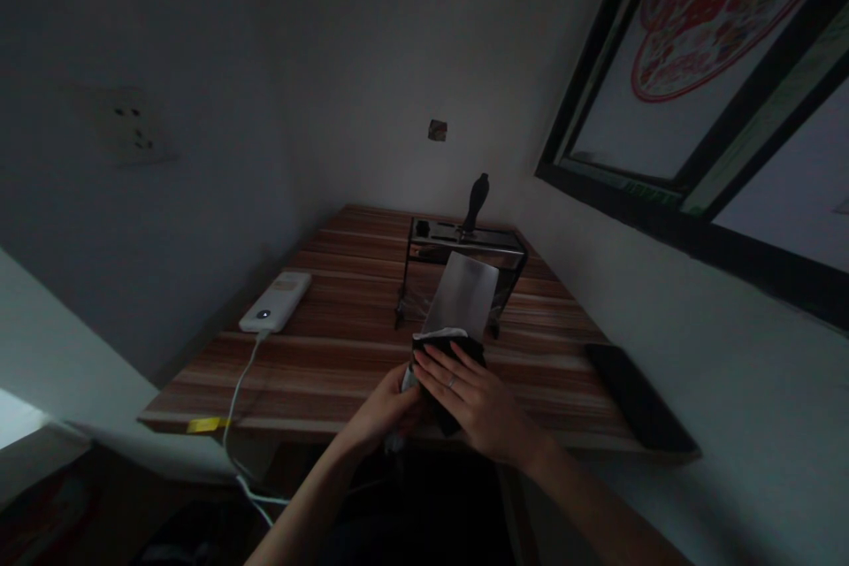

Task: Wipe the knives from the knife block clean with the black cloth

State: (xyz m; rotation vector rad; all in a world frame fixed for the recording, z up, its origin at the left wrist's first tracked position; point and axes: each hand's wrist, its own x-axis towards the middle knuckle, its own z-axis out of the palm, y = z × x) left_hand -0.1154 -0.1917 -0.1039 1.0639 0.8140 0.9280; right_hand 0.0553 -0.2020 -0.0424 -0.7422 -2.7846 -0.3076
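Observation:
A cleaver with a broad metal blade (462, 292) points away from me over the table's front part. My left hand (388, 407) is closed around its near end, low on the left; most of the grip is hidden. A black cloth (443, 420) with a pale edge covers the near part of the blade. My right hand (468, 402) holds this cloth against the cleaver, fingers laid across it and a ring on one finger. Just beyond the blade stands a knife rack (510, 240) with a dark-handled tool (476, 202) upright in it.
The wood-grain table (345, 363) meets walls at its back and right. On its left lies a white power bank (277, 301) with a white cable (237, 393) hanging over the front edge. A black phone-like slab (640, 398) lies at right. Yellow tape (203, 424) marks the front edge.

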